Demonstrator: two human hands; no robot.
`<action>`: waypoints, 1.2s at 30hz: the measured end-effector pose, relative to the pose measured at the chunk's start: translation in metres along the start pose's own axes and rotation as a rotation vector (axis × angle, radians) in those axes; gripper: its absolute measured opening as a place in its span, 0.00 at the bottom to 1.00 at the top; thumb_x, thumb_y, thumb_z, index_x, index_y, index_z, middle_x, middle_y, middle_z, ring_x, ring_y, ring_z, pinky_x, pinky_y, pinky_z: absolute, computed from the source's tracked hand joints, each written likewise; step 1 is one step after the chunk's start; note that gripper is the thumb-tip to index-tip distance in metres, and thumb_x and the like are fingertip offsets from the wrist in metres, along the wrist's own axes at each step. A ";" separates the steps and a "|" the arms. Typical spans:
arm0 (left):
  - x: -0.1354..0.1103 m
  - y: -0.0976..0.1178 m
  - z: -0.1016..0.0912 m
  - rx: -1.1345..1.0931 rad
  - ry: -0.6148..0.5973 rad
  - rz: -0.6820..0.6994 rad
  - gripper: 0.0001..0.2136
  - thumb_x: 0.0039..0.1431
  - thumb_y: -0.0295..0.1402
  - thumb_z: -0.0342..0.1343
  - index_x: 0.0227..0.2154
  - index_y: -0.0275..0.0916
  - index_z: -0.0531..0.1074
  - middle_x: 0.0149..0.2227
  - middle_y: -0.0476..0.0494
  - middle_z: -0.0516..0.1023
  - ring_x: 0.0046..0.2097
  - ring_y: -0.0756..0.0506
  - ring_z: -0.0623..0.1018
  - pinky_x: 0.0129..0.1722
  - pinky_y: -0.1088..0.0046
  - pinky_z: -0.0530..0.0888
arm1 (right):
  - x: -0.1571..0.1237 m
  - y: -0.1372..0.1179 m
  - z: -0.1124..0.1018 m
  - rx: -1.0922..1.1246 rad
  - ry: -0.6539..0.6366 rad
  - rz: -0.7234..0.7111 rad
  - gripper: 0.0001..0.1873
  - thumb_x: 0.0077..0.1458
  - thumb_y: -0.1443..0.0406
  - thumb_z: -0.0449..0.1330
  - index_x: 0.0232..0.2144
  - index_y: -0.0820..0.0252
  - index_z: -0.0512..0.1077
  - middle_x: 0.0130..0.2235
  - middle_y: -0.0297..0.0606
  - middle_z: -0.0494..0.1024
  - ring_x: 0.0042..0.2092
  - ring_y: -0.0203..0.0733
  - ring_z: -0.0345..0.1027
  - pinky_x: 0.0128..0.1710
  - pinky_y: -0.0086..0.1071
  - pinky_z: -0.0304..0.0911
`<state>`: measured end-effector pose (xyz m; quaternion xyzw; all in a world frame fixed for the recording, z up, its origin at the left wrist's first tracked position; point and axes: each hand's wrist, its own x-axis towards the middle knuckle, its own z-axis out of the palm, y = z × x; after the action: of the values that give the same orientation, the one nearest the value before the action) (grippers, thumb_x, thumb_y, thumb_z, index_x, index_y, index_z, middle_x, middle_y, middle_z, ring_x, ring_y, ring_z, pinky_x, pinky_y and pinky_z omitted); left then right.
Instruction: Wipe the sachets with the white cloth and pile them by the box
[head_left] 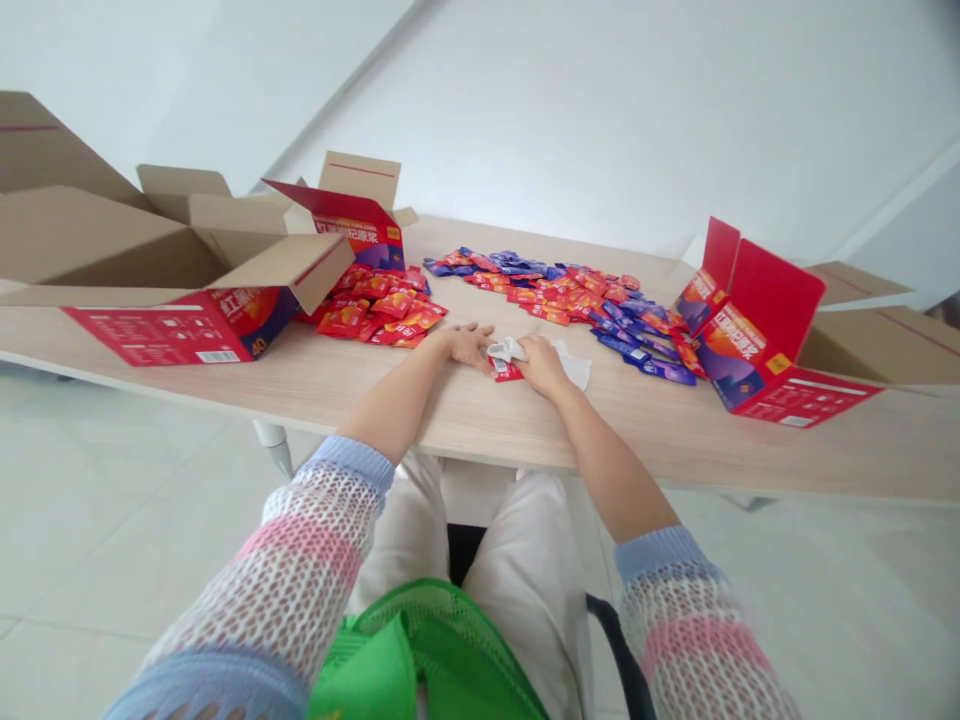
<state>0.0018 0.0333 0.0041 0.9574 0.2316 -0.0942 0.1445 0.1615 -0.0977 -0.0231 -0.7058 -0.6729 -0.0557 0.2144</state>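
Observation:
Both my hands rest on a light wooden table (450,400). My left hand (469,345) lies with fingers stretched flat, its tips on a small red sachet (506,370). My right hand (541,365) is curled over a crumpled white cloth (574,367) pressed against the same sachet. A heap of red sachets (379,310) lies to the left of my hands. A spread of mixed red and purple sachets (585,295) lies behind and to the right.
An open red carton (180,325) sits at the left with brown cardboard boxes (90,230) behind it. A second open red carton (757,345) stands at the right beside another cardboard box (885,340). A green mesh item (427,660) lies on my lap. White tiled floor surrounds the table.

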 end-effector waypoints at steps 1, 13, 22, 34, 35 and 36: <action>0.000 0.001 0.001 0.002 0.002 -0.004 0.40 0.38 0.59 0.59 0.58 0.61 0.60 0.68 0.55 0.36 0.66 0.31 0.39 0.60 0.46 0.41 | 0.000 -0.002 0.000 0.017 -0.010 -0.043 0.12 0.51 0.66 0.60 0.40 0.61 0.73 0.42 0.45 0.72 0.46 0.47 0.63 0.46 0.37 0.58; 0.017 -0.014 -0.008 -0.014 -0.151 0.042 0.46 0.35 0.54 0.62 0.61 0.64 0.52 0.68 0.56 0.34 0.65 0.28 0.35 0.59 0.44 0.40 | -0.005 0.007 -0.015 0.574 -0.208 -0.237 0.11 0.47 0.62 0.63 0.36 0.58 0.77 0.37 0.35 0.77 0.40 0.41 0.69 0.43 0.32 0.61; 0.015 -0.010 -0.012 -0.042 -0.201 0.024 0.45 0.40 0.55 0.58 0.63 0.61 0.47 0.68 0.54 0.30 0.65 0.28 0.32 0.58 0.41 0.38 | -0.011 0.028 -0.026 0.648 -0.415 -0.107 0.15 0.40 0.60 0.65 0.32 0.62 0.78 0.31 0.30 0.77 0.34 0.39 0.68 0.36 0.29 0.61; 0.002 -0.003 -0.008 0.028 -0.164 0.043 0.43 0.44 0.59 0.55 0.64 0.62 0.44 0.67 0.52 0.25 0.65 0.29 0.31 0.58 0.42 0.36 | -0.008 0.072 -0.022 0.131 -0.027 0.423 0.17 0.46 0.57 0.64 0.37 0.59 0.76 0.34 0.41 0.78 0.36 0.46 0.71 0.36 0.34 0.62; 0.001 -0.002 -0.008 0.034 -0.161 0.043 0.44 0.45 0.59 0.54 0.64 0.61 0.43 0.67 0.52 0.25 0.65 0.30 0.31 0.58 0.42 0.36 | -0.009 0.073 -0.022 0.093 0.003 0.455 0.16 0.48 0.58 0.63 0.39 0.58 0.76 0.37 0.43 0.79 0.38 0.47 0.71 0.38 0.35 0.62; 0.001 -0.001 -0.008 0.037 -0.156 0.043 0.44 0.45 0.59 0.54 0.64 0.61 0.41 0.67 0.51 0.25 0.65 0.30 0.31 0.58 0.42 0.36 | -0.009 0.074 -0.022 0.069 0.027 0.471 0.16 0.49 0.59 0.62 0.41 0.58 0.75 0.39 0.44 0.78 0.40 0.48 0.71 0.39 0.36 0.62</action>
<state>0.0026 0.0373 0.0111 0.9544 0.1971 -0.1696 0.1464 0.2370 -0.1148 -0.0230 -0.8348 -0.4882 0.0096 0.2544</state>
